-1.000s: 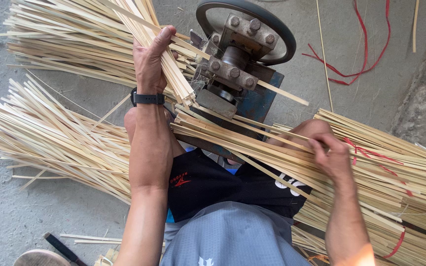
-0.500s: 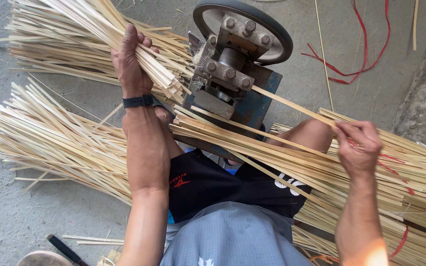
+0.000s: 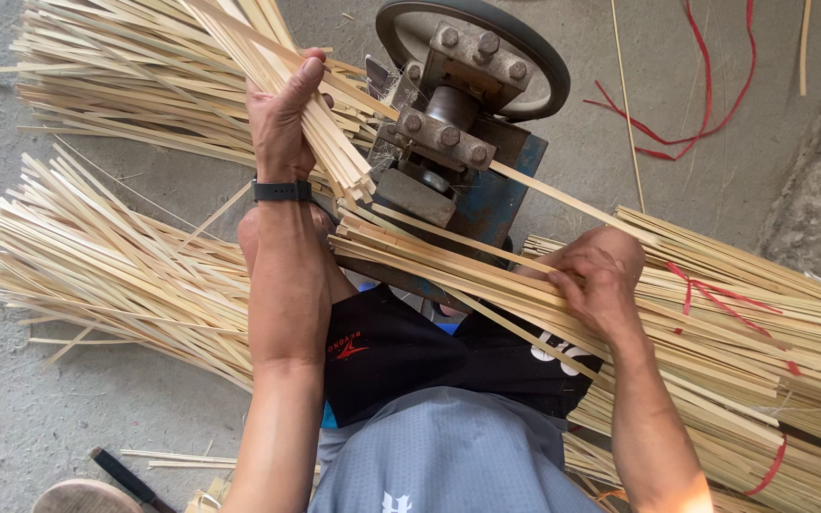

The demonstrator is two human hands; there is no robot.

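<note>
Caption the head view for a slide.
Left hand grips pale bamboo strips beside blue metal wheeled machine; right hand rests on bundle.

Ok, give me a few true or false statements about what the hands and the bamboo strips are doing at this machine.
1. The left hand grips a bunch of bamboo strips beside the machine. True.
2. The right hand is raised in the air, empty. False: it rests on the bamboo strips across the lap.
3. A black wristband sits on the left wrist. True.
4. The machine's wheel is bright yellow. False: it is dark grey.
5. Red ties bind the pile of strips on the right. True.
</note>
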